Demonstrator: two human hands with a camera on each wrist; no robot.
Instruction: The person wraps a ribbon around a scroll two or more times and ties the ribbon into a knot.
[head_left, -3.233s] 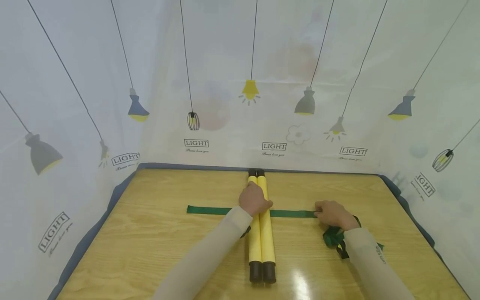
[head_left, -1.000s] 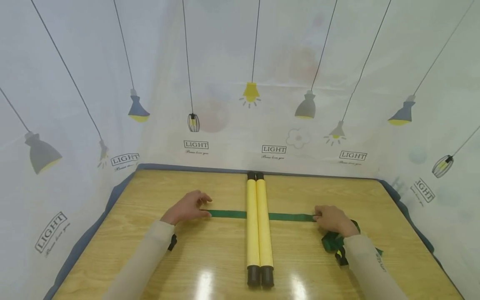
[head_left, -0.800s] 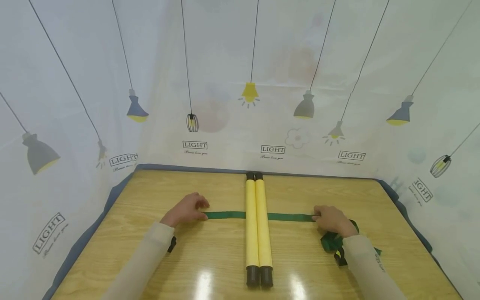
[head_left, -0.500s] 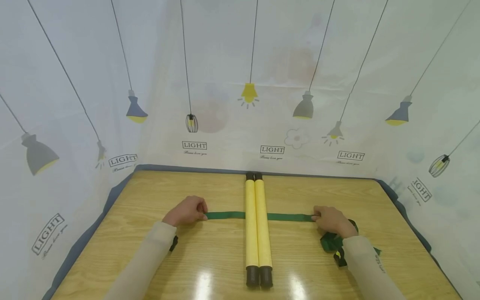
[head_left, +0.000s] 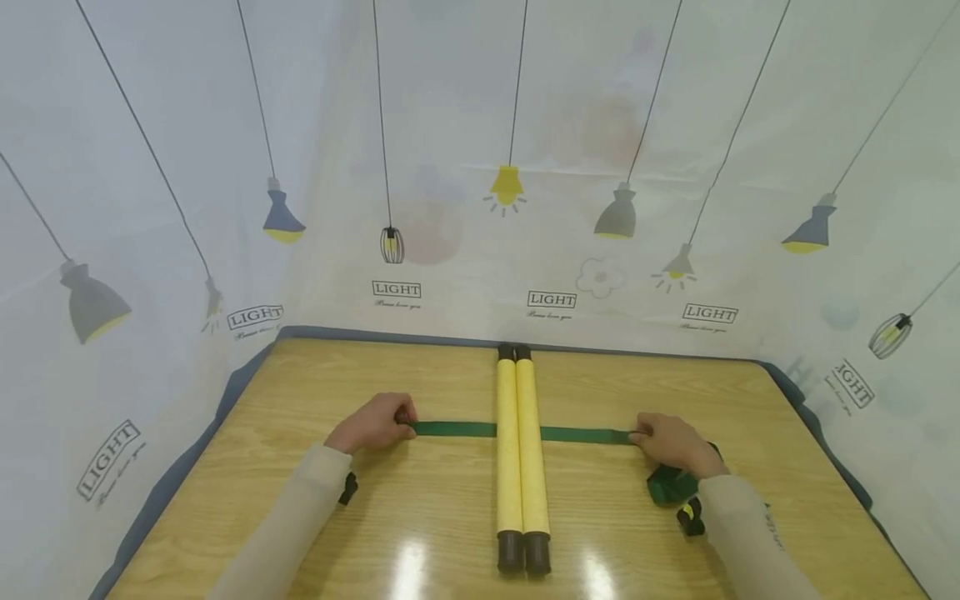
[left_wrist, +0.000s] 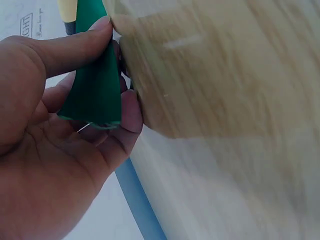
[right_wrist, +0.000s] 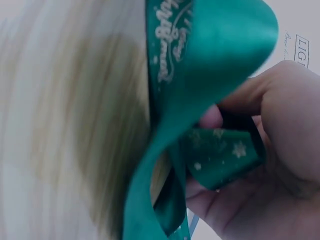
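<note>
A green ribbon (head_left: pixel 457 428) runs crosswise on the table, passing under two yellow tubes with dark end caps, the left tube (head_left: pixel 508 458) and the right tube (head_left: pixel 532 458), which lie side by side. My left hand (head_left: pixel 377 421) pinches the ribbon's left end between thumb and fingers; the cut end (left_wrist: pixel 97 110) hangs over the palm in the left wrist view. My right hand (head_left: pixel 675 440) pinches the ribbon right of the tubes. Loose ribbon loops (right_wrist: pixel 220 45) with pale printed lettering and stars curl around that hand in the right wrist view.
The bunched remainder of ribbon (head_left: pixel 667 487) lies under my right wrist, beside a small black-and-yellow item (head_left: pixel 690 517). A wooden table (head_left: pixel 315 533) with a blue-grey edge meets a white lamp-printed backdrop (head_left: pixel 450 125) on three sides.
My left hand has left the tubes and moved left to the ribbon's end, its fingers closing in on it. My right hand stays nearly in place; lately the whole view shifts slightly.
</note>
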